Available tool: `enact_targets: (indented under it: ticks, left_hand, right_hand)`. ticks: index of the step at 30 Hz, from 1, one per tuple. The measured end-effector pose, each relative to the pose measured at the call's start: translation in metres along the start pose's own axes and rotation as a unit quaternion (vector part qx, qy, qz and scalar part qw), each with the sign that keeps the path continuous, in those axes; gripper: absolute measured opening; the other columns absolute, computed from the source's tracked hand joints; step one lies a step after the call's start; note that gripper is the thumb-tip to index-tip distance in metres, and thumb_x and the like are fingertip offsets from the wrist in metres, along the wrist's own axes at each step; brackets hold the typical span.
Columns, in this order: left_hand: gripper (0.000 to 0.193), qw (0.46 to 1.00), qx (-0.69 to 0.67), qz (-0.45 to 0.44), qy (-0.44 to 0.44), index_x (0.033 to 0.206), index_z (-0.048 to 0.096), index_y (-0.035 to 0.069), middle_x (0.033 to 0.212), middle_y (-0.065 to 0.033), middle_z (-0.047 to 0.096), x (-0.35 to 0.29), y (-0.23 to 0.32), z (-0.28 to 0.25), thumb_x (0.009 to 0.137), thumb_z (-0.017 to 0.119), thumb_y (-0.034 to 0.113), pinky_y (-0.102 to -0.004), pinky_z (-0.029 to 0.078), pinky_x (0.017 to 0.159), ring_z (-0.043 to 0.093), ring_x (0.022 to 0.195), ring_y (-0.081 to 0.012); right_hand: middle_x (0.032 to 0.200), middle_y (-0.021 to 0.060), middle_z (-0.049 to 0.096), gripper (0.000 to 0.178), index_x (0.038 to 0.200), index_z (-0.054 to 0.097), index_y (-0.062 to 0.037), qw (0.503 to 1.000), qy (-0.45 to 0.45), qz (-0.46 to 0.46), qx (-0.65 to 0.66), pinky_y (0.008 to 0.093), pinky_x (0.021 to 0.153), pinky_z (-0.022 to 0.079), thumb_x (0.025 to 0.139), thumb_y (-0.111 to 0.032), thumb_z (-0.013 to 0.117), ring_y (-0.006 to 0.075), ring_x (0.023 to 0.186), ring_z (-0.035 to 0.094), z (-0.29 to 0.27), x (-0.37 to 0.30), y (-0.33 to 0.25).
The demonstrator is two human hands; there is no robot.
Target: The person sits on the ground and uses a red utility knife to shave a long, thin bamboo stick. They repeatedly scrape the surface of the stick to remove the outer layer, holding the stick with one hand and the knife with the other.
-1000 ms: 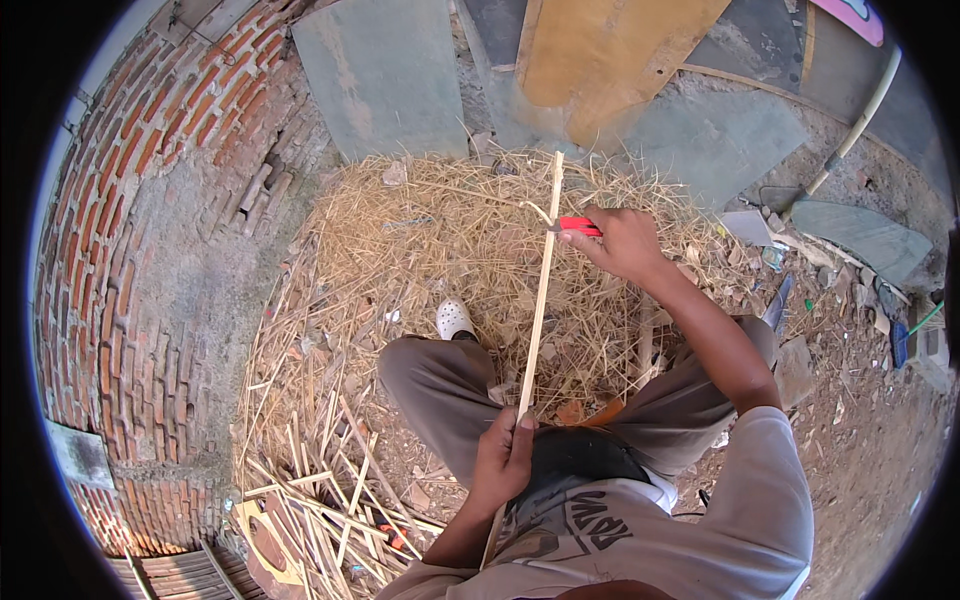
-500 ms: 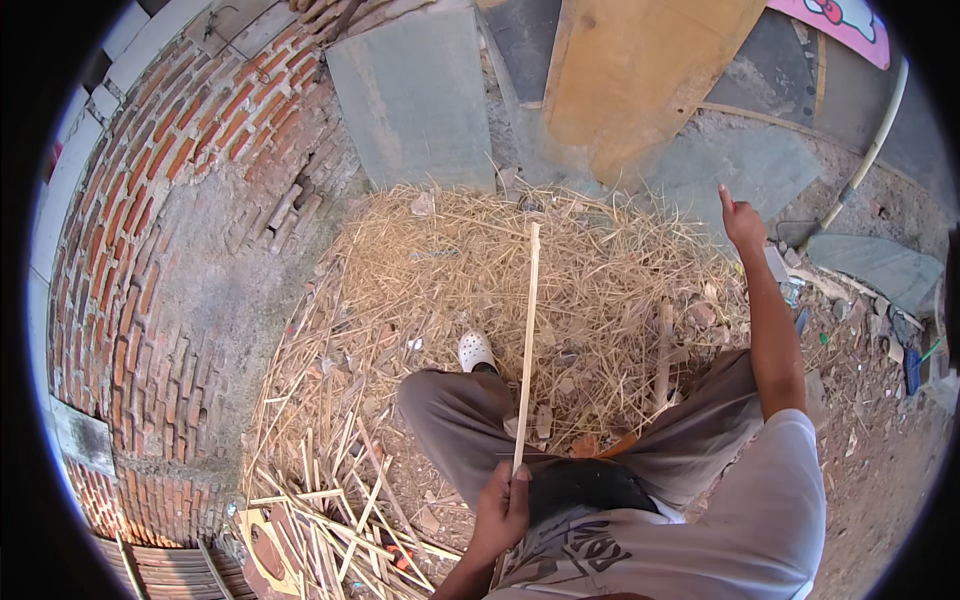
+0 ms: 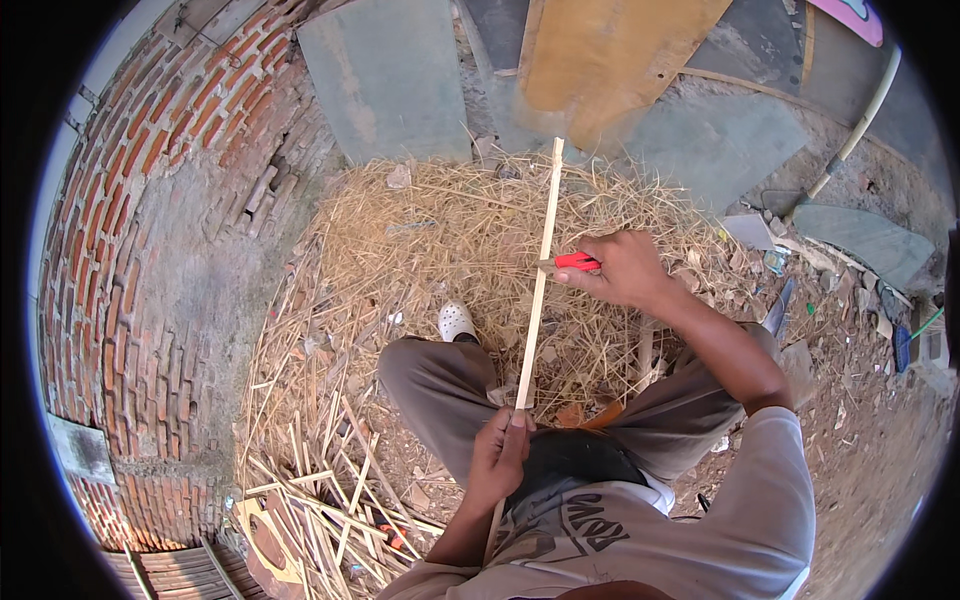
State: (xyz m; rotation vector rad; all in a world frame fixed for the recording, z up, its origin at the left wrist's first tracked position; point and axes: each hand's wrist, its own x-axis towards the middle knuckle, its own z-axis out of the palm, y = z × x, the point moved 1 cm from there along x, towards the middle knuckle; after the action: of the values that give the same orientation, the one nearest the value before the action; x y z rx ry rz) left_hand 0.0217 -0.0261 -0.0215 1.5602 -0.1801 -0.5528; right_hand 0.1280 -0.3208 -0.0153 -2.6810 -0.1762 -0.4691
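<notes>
Our L hand (image 3: 500, 452) grips the low part of a long wood stick (image 3: 537, 320), nr our tummy. Our R hand (image 3: 625, 270) grips a red knife (image 3: 577, 261), w/ its blade touching the stick abt midway up. The stick points away from us, btwn our knees, over dry, straw-like bits (image 3: 400, 265). More sticks (image 3: 345, 515) lie piled on our L.

Pale slender strip (image 3: 533, 328); red-handled knife (image 3: 577, 261) across it
</notes>
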Motion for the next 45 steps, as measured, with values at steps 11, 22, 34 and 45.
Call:
enact_targets:
  ticks: [11, 22, 34, 45]
  left_hand:
    - [0.023, 0.999, 0.022, 0.010, -0.024, 0.088, 0.049, 0.004, 0.058, 0.0065, 0.038, -0.011, 0.004, 0.010, 0.104, 0.043, 0.020, -0.0203, 0.025, 0.047, 0.032, 0.052, -0.0001]
    - [0.025, 0.997, 0.074, 0.017, -0.034, 0.084, 0.049, 0.006, 0.058, 0.0070, 0.040, -0.022, 0.003, 0.011, 0.104, 0.044, 0.020, -0.0206, 0.025, 0.046, 0.033, 0.051, 0.0000]
    - [0.026, 0.991, 0.130, 0.006, -0.017, 0.083, 0.049, 0.005, 0.059, 0.0065, 0.041, -0.027, -0.003, 0.009, 0.104, 0.045, 0.021, -0.0210, 0.028, 0.048, 0.034, 0.053, -0.0008]
    - [0.031, 0.999, 0.002, 0.004, 0.037, 0.078, 0.047, 0.007, 0.055, 0.0084, 0.036, -0.019, -0.004, -0.012, 0.104, 0.044, 0.023, -0.0211, 0.022, 0.044, 0.029, 0.049, 0.0000]
  right_hand:
    - [0.053, 0.0126, 0.059, 0.070, 0.071, 0.071, -0.0077, 0.997, 0.045, 0.055, -0.030, 0.0423, 0.050, 0.049, 0.082, -0.074, 0.052, 0.0315, 0.051, 0.062, 0.014, 0.027, 0.026]
    - [0.054, 0.0130, 0.059, 0.069, 0.070, 0.071, -0.0095, 0.997, -0.006, 0.075, 0.008, 0.0444, 0.054, 0.049, 0.081, -0.075, 0.051, 0.0325, 0.055, 0.063, 0.019, 0.021, 0.025]
    - [0.054, 0.0137, 0.060, 0.075, 0.066, 0.069, -0.0091, 0.991, 0.035, 0.068, -0.107, 0.0436, 0.053, 0.049, 0.080, -0.080, 0.047, 0.0319, 0.054, 0.063, 0.042, 0.029, 0.077]
    - [0.064, 0.0217, 0.062, 0.084, 0.069, 0.066, 0.0005, 0.944, 0.045, 0.321, 0.067, 0.0460, 0.067, 0.049, 0.087, -0.077, 0.038, 0.0372, 0.067, 0.063, -0.002, 0.031, 0.114]
